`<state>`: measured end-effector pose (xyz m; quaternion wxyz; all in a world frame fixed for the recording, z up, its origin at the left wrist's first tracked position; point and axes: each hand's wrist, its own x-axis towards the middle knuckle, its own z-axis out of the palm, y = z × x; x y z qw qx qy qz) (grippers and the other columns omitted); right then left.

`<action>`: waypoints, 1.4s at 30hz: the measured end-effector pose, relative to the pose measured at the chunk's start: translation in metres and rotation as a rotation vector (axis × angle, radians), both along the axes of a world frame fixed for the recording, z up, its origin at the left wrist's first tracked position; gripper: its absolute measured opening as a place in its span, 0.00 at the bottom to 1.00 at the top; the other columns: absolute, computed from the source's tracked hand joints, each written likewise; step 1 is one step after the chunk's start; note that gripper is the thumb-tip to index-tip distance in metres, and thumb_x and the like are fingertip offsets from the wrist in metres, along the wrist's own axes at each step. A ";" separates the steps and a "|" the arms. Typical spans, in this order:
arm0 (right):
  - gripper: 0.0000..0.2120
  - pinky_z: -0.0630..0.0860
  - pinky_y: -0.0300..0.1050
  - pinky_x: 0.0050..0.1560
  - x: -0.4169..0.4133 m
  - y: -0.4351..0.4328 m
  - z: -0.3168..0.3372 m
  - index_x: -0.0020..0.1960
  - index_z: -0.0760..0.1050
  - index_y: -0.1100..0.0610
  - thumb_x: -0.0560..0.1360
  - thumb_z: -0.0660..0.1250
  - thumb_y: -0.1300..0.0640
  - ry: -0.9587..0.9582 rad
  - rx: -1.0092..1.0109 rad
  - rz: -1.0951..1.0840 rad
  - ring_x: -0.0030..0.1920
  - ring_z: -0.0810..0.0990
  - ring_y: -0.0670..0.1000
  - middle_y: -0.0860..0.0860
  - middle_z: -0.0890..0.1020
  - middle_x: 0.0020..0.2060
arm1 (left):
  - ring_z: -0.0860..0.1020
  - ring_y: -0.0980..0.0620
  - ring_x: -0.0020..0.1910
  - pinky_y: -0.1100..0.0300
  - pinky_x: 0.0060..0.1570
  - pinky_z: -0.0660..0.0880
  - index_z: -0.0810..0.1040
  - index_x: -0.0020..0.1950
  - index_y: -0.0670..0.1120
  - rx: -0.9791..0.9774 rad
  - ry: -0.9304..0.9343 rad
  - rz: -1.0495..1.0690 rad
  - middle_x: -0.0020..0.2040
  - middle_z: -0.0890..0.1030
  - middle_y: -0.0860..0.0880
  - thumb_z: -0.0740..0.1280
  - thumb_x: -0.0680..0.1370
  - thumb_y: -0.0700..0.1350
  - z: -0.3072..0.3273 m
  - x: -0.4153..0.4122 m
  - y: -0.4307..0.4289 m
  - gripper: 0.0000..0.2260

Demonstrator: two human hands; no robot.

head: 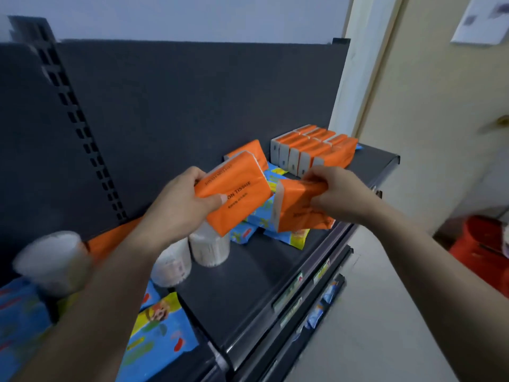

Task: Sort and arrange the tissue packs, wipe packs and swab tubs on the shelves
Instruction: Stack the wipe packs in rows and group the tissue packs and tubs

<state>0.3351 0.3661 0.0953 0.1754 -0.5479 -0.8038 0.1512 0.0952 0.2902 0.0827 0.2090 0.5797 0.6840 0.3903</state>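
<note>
Here, left hand (179,205) gripping an orange tissue pack (238,195), right hand (333,193) clutching a second pack (297,213) just beside

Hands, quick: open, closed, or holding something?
Left hand: grips an orange tissue pack.
Right hand: grips a second orange tissue pack.

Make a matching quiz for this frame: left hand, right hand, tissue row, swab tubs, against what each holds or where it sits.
Things
1. left hand
2. right hand
3. tissue row
4. swab tubs

States
A. orange, upright side by side at the far right end of the shelf
B. grips the printed pack, TISSUE lettering facing the camera
C. white, standing on the shelf below a held pack
D. grips the white-ended pack, its white end turned left

Pairs: 1-B, 2-D, 3-A, 4-C
</note>
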 end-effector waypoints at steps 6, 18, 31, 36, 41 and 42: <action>0.15 0.75 0.53 0.53 0.016 0.048 -0.003 0.55 0.74 0.51 0.69 0.65 0.62 -0.073 -0.009 -0.043 0.52 0.76 0.55 0.50 0.78 0.48 | 0.79 0.54 0.43 0.56 0.43 0.76 0.73 0.47 0.50 -0.008 -0.025 -0.059 0.46 0.80 0.52 0.72 0.71 0.48 0.000 0.021 0.056 0.10; 0.15 0.75 0.47 0.48 0.123 0.181 -0.018 0.49 0.73 0.47 0.67 0.65 0.62 -0.018 -0.043 -0.027 0.49 0.77 0.55 0.50 0.79 0.46 | 0.79 0.51 0.40 0.53 0.42 0.77 0.74 0.50 0.47 -0.052 -0.020 -0.020 0.45 0.80 0.49 0.73 0.71 0.48 -0.015 0.127 0.178 0.13; 0.19 0.63 0.53 0.64 0.227 0.316 -0.032 0.60 0.72 0.49 0.71 0.63 0.61 -0.180 0.027 0.078 0.64 0.64 0.57 0.56 0.76 0.54 | 0.74 0.49 0.46 0.60 0.41 0.68 0.71 0.51 0.46 -0.142 0.205 0.103 0.49 0.73 0.47 0.70 0.72 0.42 -0.045 0.266 0.270 0.11; 0.21 0.58 0.54 0.66 0.222 0.340 -0.040 0.63 0.69 0.49 0.72 0.60 0.63 -0.257 0.004 0.148 0.67 0.61 0.58 0.55 0.75 0.59 | 0.69 0.54 0.48 0.62 0.46 0.64 0.71 0.55 0.46 -0.116 0.272 0.146 0.53 0.68 0.50 0.72 0.72 0.47 -0.064 0.268 0.289 0.16; 0.25 0.59 0.56 0.66 0.215 0.358 -0.046 0.66 0.68 0.47 0.72 0.60 0.65 -0.334 -0.008 0.181 0.67 0.60 0.59 0.54 0.73 0.62 | 0.69 0.53 0.47 0.62 0.44 0.64 0.66 0.49 0.47 -0.049 0.362 0.201 0.50 0.68 0.50 0.73 0.71 0.48 -0.074 0.268 0.303 0.17; 0.25 0.60 0.56 0.66 0.213 0.363 -0.047 0.66 0.68 0.47 0.72 0.60 0.65 -0.337 -0.002 0.185 0.67 0.60 0.59 0.53 0.72 0.63 | 0.69 0.52 0.49 0.61 0.45 0.65 0.66 0.49 0.48 -0.047 0.386 0.198 0.51 0.68 0.50 0.73 0.71 0.49 -0.076 0.268 0.304 0.17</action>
